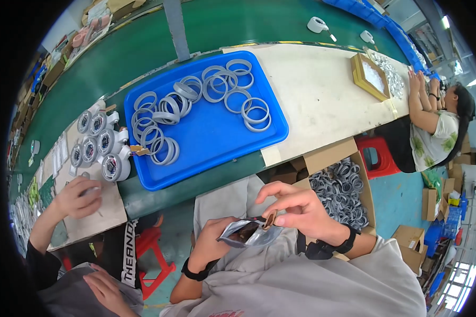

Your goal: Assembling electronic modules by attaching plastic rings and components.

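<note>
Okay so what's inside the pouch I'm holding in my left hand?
Something brown shows in the open mouth of the pouch, too unclear to identify. Anything deeper is hidden by the pouch's silvery wall and your left hand.

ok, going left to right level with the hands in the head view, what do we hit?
Left-side co-worker's hand → red stool → person's left hand → silver pouch → person's right hand → red seat → co-worker's patterned shirt
</note>
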`<state>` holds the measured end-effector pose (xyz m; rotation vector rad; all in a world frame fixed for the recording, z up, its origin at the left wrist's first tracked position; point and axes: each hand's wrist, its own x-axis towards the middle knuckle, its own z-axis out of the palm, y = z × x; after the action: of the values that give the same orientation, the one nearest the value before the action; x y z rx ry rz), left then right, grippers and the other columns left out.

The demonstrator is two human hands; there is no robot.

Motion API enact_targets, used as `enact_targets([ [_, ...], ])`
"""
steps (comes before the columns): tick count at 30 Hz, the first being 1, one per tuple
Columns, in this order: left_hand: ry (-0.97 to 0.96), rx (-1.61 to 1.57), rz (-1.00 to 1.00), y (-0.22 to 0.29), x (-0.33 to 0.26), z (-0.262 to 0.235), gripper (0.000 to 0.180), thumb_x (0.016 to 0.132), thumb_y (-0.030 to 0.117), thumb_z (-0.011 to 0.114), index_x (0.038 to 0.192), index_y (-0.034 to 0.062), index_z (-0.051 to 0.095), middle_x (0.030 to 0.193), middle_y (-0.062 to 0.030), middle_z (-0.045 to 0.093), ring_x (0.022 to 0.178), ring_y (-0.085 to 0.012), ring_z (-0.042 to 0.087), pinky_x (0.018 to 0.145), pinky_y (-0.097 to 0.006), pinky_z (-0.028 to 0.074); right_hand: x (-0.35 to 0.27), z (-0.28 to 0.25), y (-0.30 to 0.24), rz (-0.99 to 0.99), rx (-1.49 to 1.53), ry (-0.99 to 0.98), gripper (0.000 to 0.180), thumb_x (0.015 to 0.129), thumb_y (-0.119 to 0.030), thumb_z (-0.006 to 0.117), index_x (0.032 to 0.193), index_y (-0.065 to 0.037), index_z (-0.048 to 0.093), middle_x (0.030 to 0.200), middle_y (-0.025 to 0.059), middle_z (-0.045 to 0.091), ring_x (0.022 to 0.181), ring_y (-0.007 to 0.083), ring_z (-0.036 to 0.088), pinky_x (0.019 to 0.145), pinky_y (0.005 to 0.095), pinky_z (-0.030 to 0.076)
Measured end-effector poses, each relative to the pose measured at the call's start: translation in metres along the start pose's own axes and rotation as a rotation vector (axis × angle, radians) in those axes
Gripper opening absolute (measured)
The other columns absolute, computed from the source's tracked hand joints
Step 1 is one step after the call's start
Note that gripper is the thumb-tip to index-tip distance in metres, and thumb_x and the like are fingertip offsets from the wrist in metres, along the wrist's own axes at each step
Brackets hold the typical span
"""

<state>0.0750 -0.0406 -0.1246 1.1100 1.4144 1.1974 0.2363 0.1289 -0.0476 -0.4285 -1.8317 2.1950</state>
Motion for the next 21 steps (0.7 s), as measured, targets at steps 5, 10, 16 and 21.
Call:
enact_targets([
  [5, 0.06, -0.035, 0.015, 0.005, -0.007, -0.003, 0.027, 0.067, -0.002, 0.062, 0.094, -0.0018, 0.064, 0.078, -0.0163, 0.065, 0.067, -0.0309, 0.063, 0.064, -0.03, 0.048, 0.001, 0.003, -0.017, -0.019, 0.705, 0.013, 0.021, 0.084, -0.01, 0.065, 0.101, 0.003, 0.067, 0.108, 0.0098, 0.054, 0.095, 0.016, 0.054, 0.085, 0.0308, 0.045],
  [10, 0.203, 0.134, 0.088, 0.0, -0.008, -0.011, 0.026, 0.066, -0.001, 0.063, 0.092, -0.0044, 0.064, 0.078, -0.015, 0.065, 0.067, -0.0245, 0.064, 0.063, -0.028, 0.049, 0.003, 0.031, -0.07, -0.2, 0.67, -0.22, 0.024, 0.087, -0.026, 0.062, 0.092, -0.003, 0.065, 0.084, 0.0084, 0.056, 0.077, 0.0233, 0.045, 0.076, 0.0382, 0.034],
  [16, 0.381, 0.169, 0.227, 0.021, -0.004, -0.008, 0.026, 0.068, 0.005, 0.063, 0.091, -0.0048, 0.06, 0.077, -0.0157, 0.064, 0.066, -0.0251, 0.064, 0.063, -0.029, 0.049, 0.02, 0.074, -0.096, -0.49, 0.857, -0.74, 0.02, 0.084, -0.017, 0.068, 0.099, -0.003, 0.066, 0.096, 0.0122, 0.058, 0.088, 0.0255, 0.054, 0.071, 0.034, 0.044],
  [21, 0.343, 0.157, 0.288, 0.012, 0.008, -0.011, 0.025, 0.075, 0.012, 0.062, 0.095, -0.0037, 0.058, 0.083, -0.0159, 0.064, 0.067, -0.027, 0.064, 0.063, -0.03, 0.048, 0.007, 0.085, -0.081, -0.359, 0.938, -0.572, 0.023, 0.085, -0.019, 0.07, 0.101, -0.004, 0.069, 0.086, 0.0094, 0.06, 0.08, 0.0215, 0.054, 0.069, 0.0316, 0.043],
])
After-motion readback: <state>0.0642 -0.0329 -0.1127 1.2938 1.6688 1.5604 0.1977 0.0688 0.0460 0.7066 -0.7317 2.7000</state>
